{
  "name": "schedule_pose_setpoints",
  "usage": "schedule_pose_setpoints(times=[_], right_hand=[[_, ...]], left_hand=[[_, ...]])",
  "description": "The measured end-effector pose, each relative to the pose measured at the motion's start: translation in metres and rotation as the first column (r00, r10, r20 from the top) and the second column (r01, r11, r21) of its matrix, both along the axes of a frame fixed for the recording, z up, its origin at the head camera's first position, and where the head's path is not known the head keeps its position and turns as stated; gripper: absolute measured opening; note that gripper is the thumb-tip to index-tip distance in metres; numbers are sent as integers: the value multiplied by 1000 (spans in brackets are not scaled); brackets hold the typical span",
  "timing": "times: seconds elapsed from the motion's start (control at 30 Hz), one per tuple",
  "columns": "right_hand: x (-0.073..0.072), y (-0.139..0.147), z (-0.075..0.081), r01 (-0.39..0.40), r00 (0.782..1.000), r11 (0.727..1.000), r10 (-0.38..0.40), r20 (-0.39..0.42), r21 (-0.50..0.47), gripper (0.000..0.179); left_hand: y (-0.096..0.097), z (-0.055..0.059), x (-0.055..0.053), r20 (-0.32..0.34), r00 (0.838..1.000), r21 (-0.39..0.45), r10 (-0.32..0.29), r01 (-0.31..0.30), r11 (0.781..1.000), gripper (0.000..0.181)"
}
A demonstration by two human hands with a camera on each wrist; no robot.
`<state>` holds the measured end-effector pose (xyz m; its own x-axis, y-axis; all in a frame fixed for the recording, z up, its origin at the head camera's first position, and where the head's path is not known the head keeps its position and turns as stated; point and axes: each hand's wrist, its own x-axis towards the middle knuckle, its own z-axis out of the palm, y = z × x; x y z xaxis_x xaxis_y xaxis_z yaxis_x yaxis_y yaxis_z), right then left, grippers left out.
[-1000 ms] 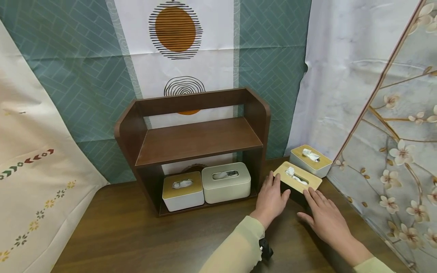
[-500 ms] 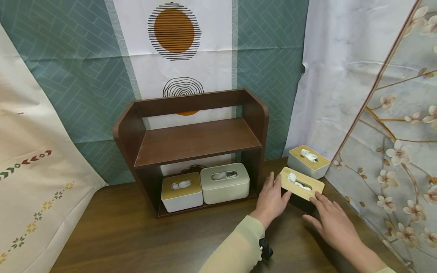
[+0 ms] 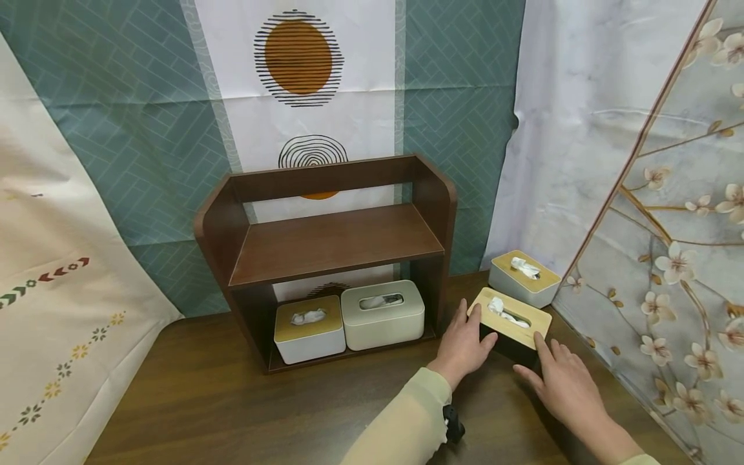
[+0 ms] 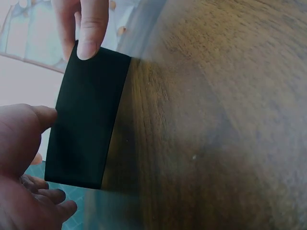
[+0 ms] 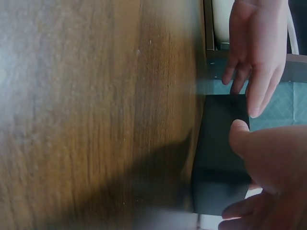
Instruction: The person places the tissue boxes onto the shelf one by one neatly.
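Note:
A black tissue box with a light wooden lid and white tissue in its slot sits on the right of the table, between both hands. My left hand touches its left end with extended fingers, the thumb at the front edge. My right hand meets the right end, index finger at the lid's front corner. In the left wrist view, the right thumb lies against the box's dark front face. The right wrist view shows the right thumb tip near that face's upper edge. The box's far side is hidden.
A brown two-tier shelf stands left of the hands. Its lower tier holds a white tissue box with wooden lid and a cream tissue box. Behind the black box is another white, wood-lidded tissue box. Curtains surround the wooden table.
The black tissue box has shifted slightly toward me and away from the white box behind it. My right hand has moved a little with it; the left has stayed nearly still.

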<state>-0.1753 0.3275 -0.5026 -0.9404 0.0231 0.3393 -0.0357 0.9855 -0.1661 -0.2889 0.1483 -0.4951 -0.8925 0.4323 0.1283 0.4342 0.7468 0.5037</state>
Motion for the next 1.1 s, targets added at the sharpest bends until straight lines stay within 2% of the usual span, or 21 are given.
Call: schedule_pose_setpoints(times=[0.2, 0.4, 0.53, 0.63, 0.77, 1.1], right_hand=[[1, -2, -2, -25, 1000, 999, 25, -9, -41, 87], [1, -1, -1, -5, 1000, 998, 5, -1, -66, 86], [1, -2, -2, -2, 1000, 998, 0, -30, -60, 86], [1, -4, -3, -2, 999, 998, 0, -49, -59, 84], [2, -6, -3, 15, 998, 997, -19, -62, -77, 80], [4, -4, 7, 101, 995, 983, -103, -10, -154, 79]], left_hand=[[1, -3, 1, 29, 999, 18, 17, -17, 1000, 74], [-2, -5, 1, -9, 1000, 18, 30, -29, 999, 74], [-5, -9, -2, -8, 1000, 29, 11, -10, 1000, 76], [-5, -11, -2, 18, 1000, 38, -10, 9, 999, 78], [-5, -10, 2, 40, 999, 58, -14, 12, 998, 77], [-9, -2, 16, -35, 999, 81, -23, 26, 996, 71]])
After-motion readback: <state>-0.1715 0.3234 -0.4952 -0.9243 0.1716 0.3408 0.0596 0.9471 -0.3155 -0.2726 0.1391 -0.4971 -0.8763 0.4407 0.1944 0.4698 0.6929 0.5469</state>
